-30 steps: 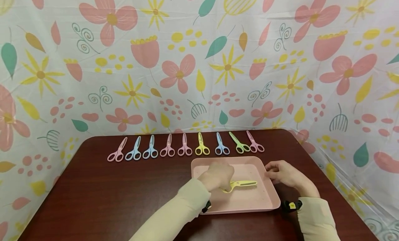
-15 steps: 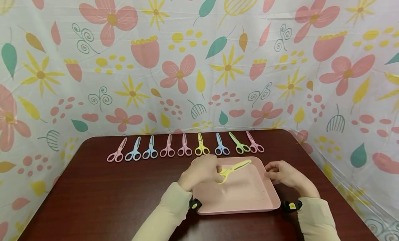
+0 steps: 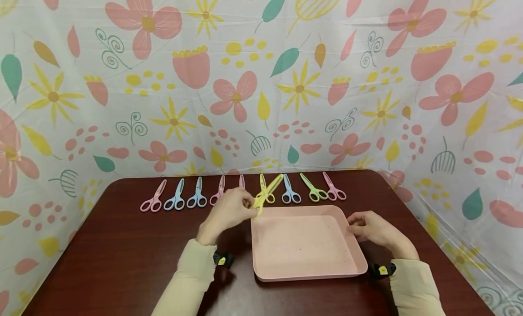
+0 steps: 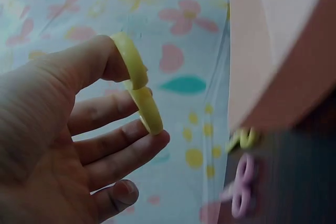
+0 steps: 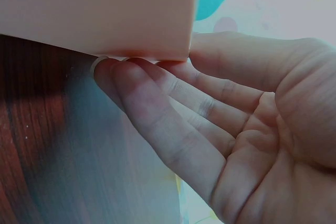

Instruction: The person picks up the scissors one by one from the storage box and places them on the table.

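My left hand (image 3: 230, 210) pinches a pair of yellow scissors (image 3: 259, 205) by the handle loops, above the table at the tray's back left corner. Their blades slant up to the right, across another yellow pair (image 3: 262, 183) lying in the row behind. In the left wrist view, thumb and fingertips hold the yellow scissors' loops (image 4: 131, 59), seen edge-on; the other fingers spread loosely. My right hand (image 3: 376, 229) holds the right side of a shallow pink tray (image 3: 302, 277). Close up, its thumb lies at the tray's wall (image 5: 105, 14) and its curled fingers touch the lower edge.
Several scissors lie in a row along the back of the dark wooden table (image 3: 155, 261): pink (image 3: 152, 204), blue (image 3: 175, 201), green (image 3: 313, 188) and yellow ones. A flower-printed curtain (image 3: 237, 139) hangs right behind the table.
My left hand has lifted the yellow scissors out of the pink tray and carried them left and back, to the row of scissors. My right hand has stayed at the tray's side.
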Demonstrator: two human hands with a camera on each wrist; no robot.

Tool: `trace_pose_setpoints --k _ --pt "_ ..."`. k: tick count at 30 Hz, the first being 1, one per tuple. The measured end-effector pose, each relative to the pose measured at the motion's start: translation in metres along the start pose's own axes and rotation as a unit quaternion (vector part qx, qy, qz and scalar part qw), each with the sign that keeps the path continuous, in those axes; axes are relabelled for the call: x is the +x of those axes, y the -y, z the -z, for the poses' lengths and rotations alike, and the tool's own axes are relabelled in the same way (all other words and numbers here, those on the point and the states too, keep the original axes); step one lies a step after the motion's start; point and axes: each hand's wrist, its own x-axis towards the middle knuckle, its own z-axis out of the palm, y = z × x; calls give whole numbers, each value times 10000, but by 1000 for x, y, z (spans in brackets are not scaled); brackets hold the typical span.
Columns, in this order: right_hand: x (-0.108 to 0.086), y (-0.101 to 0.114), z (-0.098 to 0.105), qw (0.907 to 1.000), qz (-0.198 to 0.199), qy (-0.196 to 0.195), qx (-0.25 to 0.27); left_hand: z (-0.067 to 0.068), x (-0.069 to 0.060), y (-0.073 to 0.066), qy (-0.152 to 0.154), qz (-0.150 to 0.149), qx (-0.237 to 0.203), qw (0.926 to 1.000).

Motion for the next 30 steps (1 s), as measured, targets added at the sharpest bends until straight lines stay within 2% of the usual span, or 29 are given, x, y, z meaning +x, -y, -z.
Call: trace_pose_setpoints --k 5,12,17,23,30 --pt "0 -3 1 10000 5 16 6 20 -9 33 -363 430 30 9984" --pt "0 -4 1 10000 25 45 83 51 -28 81 -644 1102 120 9917" --pt "1 -1 1 10000 -7 12 83 69 -40 111 -865 1393 320 9860" --pt "1 -1 1 10000 -34 24 76 87 -54 140 -863 1853 411 9780" --pt "1 0 2 9999 -73 15 76 103 -66 162 -830 2336 426 9679"
